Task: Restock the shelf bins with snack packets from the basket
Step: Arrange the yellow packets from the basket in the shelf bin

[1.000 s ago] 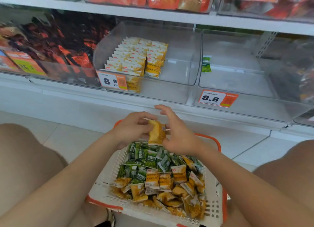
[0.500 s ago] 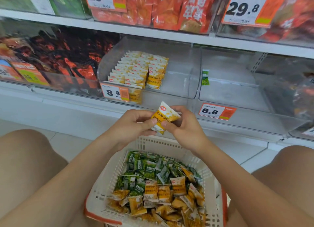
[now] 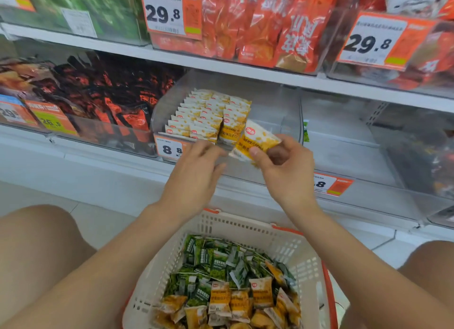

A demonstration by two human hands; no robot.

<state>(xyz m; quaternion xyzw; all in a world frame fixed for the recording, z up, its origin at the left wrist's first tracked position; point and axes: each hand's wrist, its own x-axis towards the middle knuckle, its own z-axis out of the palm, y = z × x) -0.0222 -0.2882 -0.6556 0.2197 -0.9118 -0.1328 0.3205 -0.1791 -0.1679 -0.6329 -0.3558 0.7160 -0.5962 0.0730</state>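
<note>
— The bin?
— Clear shelf bin (image 3: 272, 107), yellow-white rows (image 3: 208, 114) on its left side.
— Basket?
— White basket (image 3: 235, 226) below it, holding green and yellow sachets (image 3: 221, 287).
— Hands?
— Right hand (image 3: 287, 173) pinches one yellow packet (image 3: 256, 140) at the bin's front. Left hand (image 3: 196, 171) is loose and holds nothing.

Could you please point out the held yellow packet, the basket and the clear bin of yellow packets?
yellow packet (image 3: 258, 137), head view, on its printed front.
basket (image 3: 245, 232), head view, on its far lattice wall.
clear bin (image 3: 275, 105), head view, on its bare back wall.

right grip (image 3: 287, 171): pinches yellow packet (image 3: 258, 139) at clear bin (image 3: 282, 112) front | left grip (image 3: 196, 166): fingers relaxed, empty | basket (image 3: 245, 226): below
</note>
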